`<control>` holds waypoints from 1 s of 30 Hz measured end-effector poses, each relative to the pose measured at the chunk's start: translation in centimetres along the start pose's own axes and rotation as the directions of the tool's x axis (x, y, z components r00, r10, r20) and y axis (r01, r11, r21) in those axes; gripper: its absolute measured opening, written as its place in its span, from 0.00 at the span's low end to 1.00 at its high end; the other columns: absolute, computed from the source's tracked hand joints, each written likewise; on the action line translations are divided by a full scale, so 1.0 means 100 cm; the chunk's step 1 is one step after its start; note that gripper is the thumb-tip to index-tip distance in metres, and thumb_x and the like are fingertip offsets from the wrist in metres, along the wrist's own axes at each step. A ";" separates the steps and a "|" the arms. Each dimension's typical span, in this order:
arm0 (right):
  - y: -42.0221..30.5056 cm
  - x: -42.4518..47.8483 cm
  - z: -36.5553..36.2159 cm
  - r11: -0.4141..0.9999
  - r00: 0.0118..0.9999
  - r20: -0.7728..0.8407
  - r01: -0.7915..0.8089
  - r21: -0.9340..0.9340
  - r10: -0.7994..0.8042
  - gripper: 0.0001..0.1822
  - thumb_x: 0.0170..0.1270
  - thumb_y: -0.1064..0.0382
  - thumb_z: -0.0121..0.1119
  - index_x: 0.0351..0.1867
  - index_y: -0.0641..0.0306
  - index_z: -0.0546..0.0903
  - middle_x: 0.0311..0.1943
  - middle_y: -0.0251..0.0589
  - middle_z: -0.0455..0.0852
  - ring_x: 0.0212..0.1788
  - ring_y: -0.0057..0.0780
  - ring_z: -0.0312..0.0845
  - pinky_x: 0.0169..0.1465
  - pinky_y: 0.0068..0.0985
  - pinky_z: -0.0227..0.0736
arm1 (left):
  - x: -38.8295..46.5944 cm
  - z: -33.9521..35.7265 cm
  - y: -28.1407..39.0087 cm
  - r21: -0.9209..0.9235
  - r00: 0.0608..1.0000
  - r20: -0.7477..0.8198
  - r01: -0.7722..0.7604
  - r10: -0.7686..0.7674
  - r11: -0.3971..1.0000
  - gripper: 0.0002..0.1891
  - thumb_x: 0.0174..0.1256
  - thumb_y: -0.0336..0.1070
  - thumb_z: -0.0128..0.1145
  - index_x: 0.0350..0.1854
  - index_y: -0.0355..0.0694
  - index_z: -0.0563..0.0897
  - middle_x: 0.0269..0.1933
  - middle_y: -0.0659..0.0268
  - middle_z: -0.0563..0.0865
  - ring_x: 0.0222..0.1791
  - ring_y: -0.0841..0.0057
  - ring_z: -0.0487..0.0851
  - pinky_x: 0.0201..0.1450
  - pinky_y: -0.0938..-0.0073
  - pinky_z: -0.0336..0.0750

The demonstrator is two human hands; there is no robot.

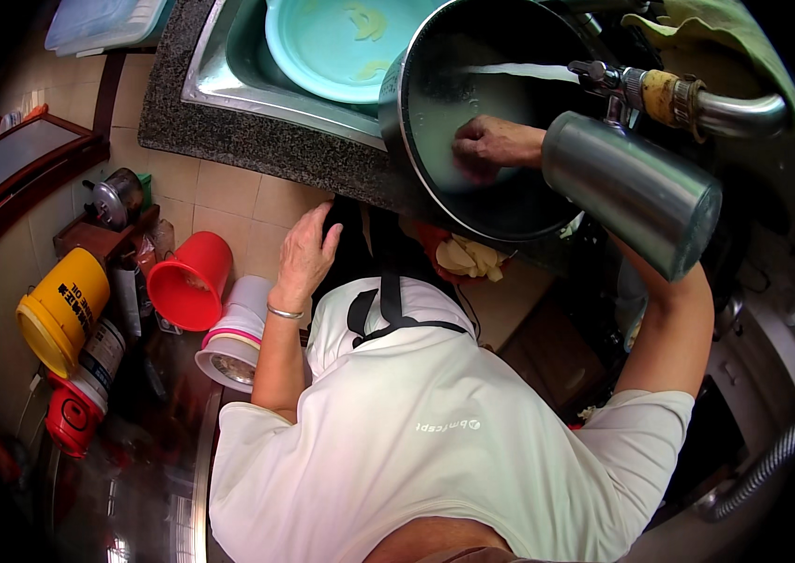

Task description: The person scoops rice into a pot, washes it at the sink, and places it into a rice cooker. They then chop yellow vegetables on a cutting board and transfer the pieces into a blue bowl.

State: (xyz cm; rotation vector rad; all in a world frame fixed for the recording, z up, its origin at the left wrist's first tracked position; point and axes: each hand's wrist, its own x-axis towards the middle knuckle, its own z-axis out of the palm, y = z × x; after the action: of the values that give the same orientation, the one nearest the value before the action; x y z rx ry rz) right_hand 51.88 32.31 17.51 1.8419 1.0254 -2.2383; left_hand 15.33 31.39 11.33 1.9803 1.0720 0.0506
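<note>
My right hand [485, 148] is inside a large dark pot [545, 204], its fingers curled and partly hidden in cloudy water; whether they grip anything cannot be seen. A metal tap [601, 76] runs a stream of water into this pot. My left hand [309, 246] is empty, thumb apart from the fingers, just below the granite counter edge. Left of the pot, a light turquoise basin [330, 77] holds water and a few pale yellow slices [367, 22]. Pale slices [471, 257] also fill a red container under the pot's near side.
The steel sink [285, 112] is set in a speckled granite counter [228, 144]. A steel cylinder [636, 190] by the tap overlaps my right forearm. At left are a red bucket [190, 281], a yellow bucket [63, 310], stacked white tubs [228, 359] and a small metal pot [118, 199].
</note>
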 end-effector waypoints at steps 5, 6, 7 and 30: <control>0.004 -0.006 0.000 0.980 0.994 0.079 -0.084 0.182 0.070 0.16 0.76 0.59 0.44 0.38 0.71 0.78 0.29 0.43 0.85 0.28 0.30 0.83 0.33 0.27 0.83 | 0.002 -0.003 0.004 0.012 1.000 -0.011 -0.026 0.026 1.000 0.19 0.68 0.35 0.60 0.58 0.34 0.77 0.53 0.50 0.85 0.53 0.51 0.82 0.55 0.58 0.78; 0.012 -0.008 0.002 0.973 0.998 0.054 -0.055 0.226 0.044 0.16 0.75 0.59 0.44 0.38 0.71 0.78 0.29 0.43 0.85 0.28 0.30 0.83 0.33 0.27 0.83 | 0.003 -0.004 0.005 0.013 0.999 -0.017 -0.036 0.037 0.999 0.19 0.68 0.35 0.60 0.58 0.34 0.77 0.53 0.50 0.85 0.52 0.51 0.83 0.55 0.58 0.78; 0.018 -0.009 0.001 0.963 0.999 0.028 -0.025 0.268 0.018 0.16 0.75 0.60 0.44 0.39 0.71 0.78 0.29 0.44 0.85 0.28 0.31 0.83 0.33 0.27 0.83 | 0.003 -0.005 0.007 0.012 0.999 -0.021 -0.040 0.040 0.999 0.19 0.67 0.35 0.60 0.58 0.34 0.77 0.53 0.50 0.85 0.52 0.51 0.83 0.55 0.58 0.78; 0.159 -0.175 0.008 0.297 0.704 -0.706 0.692 0.658 -0.076 0.26 0.79 0.51 0.47 0.65 0.72 0.72 0.61 0.56 0.80 0.61 0.42 0.80 0.63 0.35 0.76 | 0.002 -0.006 0.035 0.052 0.983 0.063 -0.174 0.171 0.983 0.20 0.68 0.35 0.59 0.59 0.34 0.77 0.54 0.48 0.84 0.53 0.50 0.82 0.56 0.58 0.77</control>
State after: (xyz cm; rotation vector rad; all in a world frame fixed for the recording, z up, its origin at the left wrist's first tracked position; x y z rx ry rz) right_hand 63.21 13.38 26.10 3.1704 0.1257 -3.0064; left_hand 17.57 31.00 14.10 2.1101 0.8714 0.0554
